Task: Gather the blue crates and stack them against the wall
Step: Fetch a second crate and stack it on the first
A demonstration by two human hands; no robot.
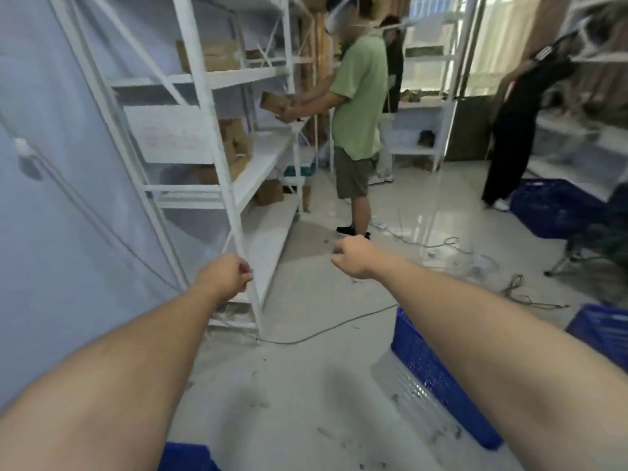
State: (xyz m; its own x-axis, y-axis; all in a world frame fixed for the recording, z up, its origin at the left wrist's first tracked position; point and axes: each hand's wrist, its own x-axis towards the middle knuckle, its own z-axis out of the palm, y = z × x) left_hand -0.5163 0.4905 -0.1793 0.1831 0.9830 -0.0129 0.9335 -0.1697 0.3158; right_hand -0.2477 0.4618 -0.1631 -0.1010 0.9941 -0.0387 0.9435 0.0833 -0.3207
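Both my arms reach forward over the pale floor. My left hand (226, 275) is curled shut with nothing in it, close to the front post of a white shelf rack. My right hand (353, 258) is also curled shut and holds nothing. A blue crate (438, 379) lies on the floor under my right forearm. Another blue crate (601, 329) shows at the right edge. A third blue crate (550, 207) stands farther off at the right. The corner of a further blue crate (185, 457) peeks in at the bottom edge.
The white shelf rack (221, 137) with cardboard boxes lines the pale blue wall (51, 198) on the left. A person in a green shirt (358, 107) stands at it holding a box. Another person in black (516, 130) bends at the right shelves. Cables (326, 329) trail across the floor.
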